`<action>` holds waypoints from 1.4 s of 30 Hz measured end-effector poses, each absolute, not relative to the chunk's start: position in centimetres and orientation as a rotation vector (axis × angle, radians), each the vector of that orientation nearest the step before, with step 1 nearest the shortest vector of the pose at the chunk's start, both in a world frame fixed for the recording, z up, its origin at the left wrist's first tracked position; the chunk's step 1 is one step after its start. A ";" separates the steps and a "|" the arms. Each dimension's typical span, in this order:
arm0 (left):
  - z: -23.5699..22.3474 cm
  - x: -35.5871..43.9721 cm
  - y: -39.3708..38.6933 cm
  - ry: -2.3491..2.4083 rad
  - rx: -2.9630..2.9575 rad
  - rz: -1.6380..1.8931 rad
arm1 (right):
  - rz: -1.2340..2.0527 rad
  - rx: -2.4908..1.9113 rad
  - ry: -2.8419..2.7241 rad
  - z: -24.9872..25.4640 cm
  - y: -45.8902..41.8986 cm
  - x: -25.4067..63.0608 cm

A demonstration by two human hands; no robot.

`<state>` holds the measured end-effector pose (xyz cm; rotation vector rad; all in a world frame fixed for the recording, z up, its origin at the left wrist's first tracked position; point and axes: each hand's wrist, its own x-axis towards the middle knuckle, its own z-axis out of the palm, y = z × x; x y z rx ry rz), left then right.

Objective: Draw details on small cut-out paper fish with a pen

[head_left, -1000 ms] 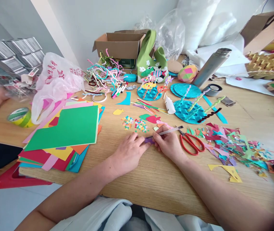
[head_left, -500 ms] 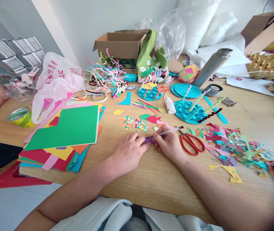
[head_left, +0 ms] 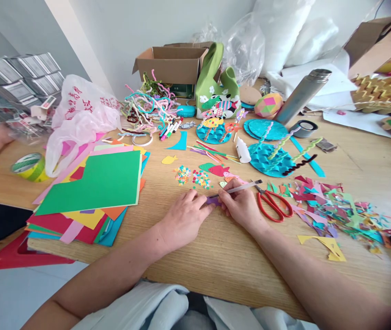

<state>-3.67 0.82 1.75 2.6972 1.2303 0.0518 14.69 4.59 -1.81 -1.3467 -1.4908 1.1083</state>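
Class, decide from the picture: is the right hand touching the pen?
Touching. The head view shows it plainly: the right hand grips the pen between thumb and fingers, with the barrel jutting out beyond.

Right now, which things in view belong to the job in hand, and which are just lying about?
In the job:
- pen, held in the right hand
- purple paper, at the fingertips of the left hand
- probably the red-handled scissors and red paper fish

Apparently just lying about:
- metal flask
- green bag
- cardboard box
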 end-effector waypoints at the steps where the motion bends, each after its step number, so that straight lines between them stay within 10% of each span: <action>1: 1.7 -3.7 0.8 1.230 2.698 0.055 | 1.110 -1.350 -1.489 -1.8 4.6 14.7; 42: 1.7 -3.8 0.8 1.216 2.721 0.057 | 1.088 -1.340 -1.505 -2.1 4.7 14.9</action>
